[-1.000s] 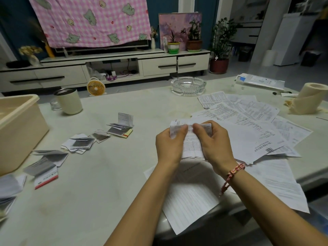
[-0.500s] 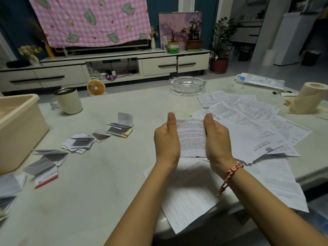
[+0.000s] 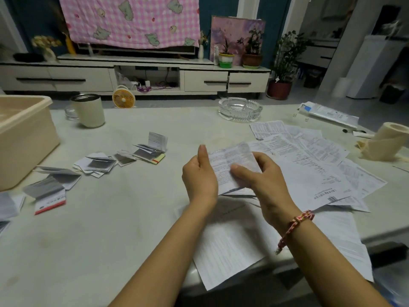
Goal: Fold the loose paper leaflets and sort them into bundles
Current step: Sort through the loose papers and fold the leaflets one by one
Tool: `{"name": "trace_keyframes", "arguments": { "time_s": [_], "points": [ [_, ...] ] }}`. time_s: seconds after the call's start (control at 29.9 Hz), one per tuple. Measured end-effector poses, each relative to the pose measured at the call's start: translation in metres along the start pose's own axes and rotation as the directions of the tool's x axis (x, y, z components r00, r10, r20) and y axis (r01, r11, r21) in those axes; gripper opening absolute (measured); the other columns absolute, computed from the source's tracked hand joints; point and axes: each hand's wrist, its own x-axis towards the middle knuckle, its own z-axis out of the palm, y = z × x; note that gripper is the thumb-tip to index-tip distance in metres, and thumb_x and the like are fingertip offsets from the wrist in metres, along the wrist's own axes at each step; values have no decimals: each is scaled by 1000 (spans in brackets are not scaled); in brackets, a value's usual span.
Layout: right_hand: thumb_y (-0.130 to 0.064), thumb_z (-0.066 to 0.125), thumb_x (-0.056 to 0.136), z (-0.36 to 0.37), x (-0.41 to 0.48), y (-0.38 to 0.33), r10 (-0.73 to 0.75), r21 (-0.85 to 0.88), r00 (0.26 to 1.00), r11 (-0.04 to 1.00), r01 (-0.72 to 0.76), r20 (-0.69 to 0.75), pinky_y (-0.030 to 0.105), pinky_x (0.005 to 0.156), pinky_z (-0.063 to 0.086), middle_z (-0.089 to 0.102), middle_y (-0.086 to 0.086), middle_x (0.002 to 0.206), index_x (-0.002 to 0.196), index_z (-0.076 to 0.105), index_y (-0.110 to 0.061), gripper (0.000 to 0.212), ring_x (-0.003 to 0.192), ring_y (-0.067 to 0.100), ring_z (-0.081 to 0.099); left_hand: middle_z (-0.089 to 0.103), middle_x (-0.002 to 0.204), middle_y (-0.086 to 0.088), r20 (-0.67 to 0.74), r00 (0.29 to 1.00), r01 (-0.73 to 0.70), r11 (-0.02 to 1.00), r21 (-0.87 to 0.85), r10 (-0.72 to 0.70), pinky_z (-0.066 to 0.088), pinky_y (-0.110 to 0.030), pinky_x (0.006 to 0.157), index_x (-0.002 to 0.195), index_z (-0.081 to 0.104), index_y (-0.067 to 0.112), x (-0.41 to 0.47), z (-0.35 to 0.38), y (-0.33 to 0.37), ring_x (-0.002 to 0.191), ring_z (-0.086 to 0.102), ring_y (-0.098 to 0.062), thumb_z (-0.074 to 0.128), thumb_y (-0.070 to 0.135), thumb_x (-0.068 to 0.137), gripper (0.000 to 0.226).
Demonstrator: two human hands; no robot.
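Note:
A printed paper leaflet (image 3: 230,160) is held up above the table between both hands. My left hand (image 3: 200,176) grips its left edge with the thumb pointing up. My right hand (image 3: 256,173) holds the right side, its thumb laid across the front of the sheet. Loose unfolded leaflets (image 3: 314,160) lie spread on the table to the right and under my forearms (image 3: 230,247). Folded leaflets lie in small bundles on the left: one far bundle (image 3: 152,149), a middle one (image 3: 99,165) and a near one (image 3: 47,193).
A beige plastic bin (image 3: 24,138) stands at the left edge. A cream mug (image 3: 89,110) and a glass ashtray (image 3: 240,108) sit at the back of the table (image 3: 124,218). A paper roll (image 3: 385,142) lies far right, a flat packet (image 3: 327,114) behind it.
The leaflet was doubled over at its top, then opened flat between both hands. Now my right thumb has slid across its front and the sheet tilts.

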Motion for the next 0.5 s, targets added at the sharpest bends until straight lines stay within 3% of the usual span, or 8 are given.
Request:
{"name": "trace_keyframes", "arguments": {
  "time_s": [0.1,0.2,0.27,0.33,0.44,0.5],
  "points": [
    [-4,69,77,8,-3,2,-206,-163,972,969,186,-114,13,66,49,64,-7,85,92,61,-14,20,74,1,60,56,65,1,-25,996,79,997,-18,-80,43,-24,56,70,55,10,-3,2,2,66,56,-19,34,37,100,47],
    [-3,67,77,13,-4,7,-456,-367,861,858,358,-224,7,61,38,60,-12,70,77,63,-16,15,67,-1,55,60,71,-4,28,985,173,976,-130,-170,50,-31,65,65,54,15,-3,4,-1,73,60,-24,35,39,100,46],
    [2,57,76,14,-3,13,-669,-554,735,656,514,-110,13,65,37,65,-1,76,83,69,-11,19,72,8,53,66,87,-14,114,957,285,934,-215,-266,54,-42,80,73,57,15,-1,9,-3,85,63,-31,34,39,100,43],
    [-4,48,76,15,1,21,-758,-694,644,412,590,98,23,74,36,68,9,94,101,70,-6,34,87,18,50,66,96,-16,219,903,427,830,-360,-369,53,-43,86,87,61,12,-2,10,3,89,63,-29,31,38,101,42],
    [-19,40,86,17,3,29,-706,-743,655,280,608,270,31,88,31,60,12,127,125,59,-9,43,110,20,46,66,93,-12,405,838,544,608,-578,-365,52,-30,77,109,60,2,2,2,14,82,64,-21,24,44,101,56],
    [-35,26,99,18,1,33,-660,-747,657,215,629,363,35,101,25,47,11,141,134,48,-13,47,127,20,37,70,95,-13,468,822,560,609,-561,-325,56,-30,74,103,65,3,1,-4,16,81,69,-20,31,55,95,62]
  ]
}}
